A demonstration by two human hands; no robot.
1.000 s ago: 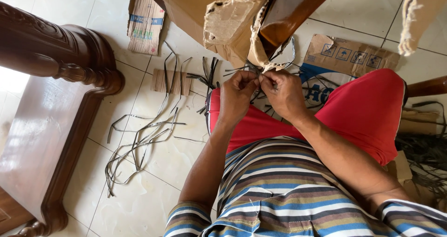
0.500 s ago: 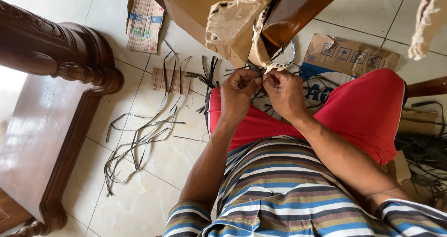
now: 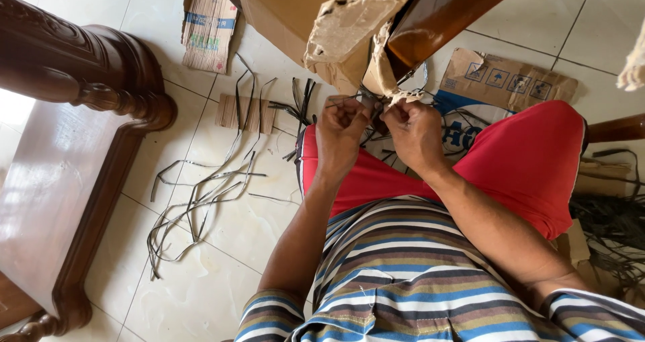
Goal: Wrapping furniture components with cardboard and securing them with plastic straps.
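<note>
Pinching thin dark wire strands (image 3: 373,107) taut between them, left hand (image 3: 340,135) and right hand (image 3: 415,135) keep fingers closed on it beneath torn brown cardboard (image 3: 349,29).

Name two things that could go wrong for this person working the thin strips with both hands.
1. The left hand and right hand pinch thin dark strips right under torn cardboard wrapping; the sharp-edged strips might cut the fingers.
2. Loose strips sprawl over the smooth tiled floor beside the person; someone could slip or trip on them.
</note>
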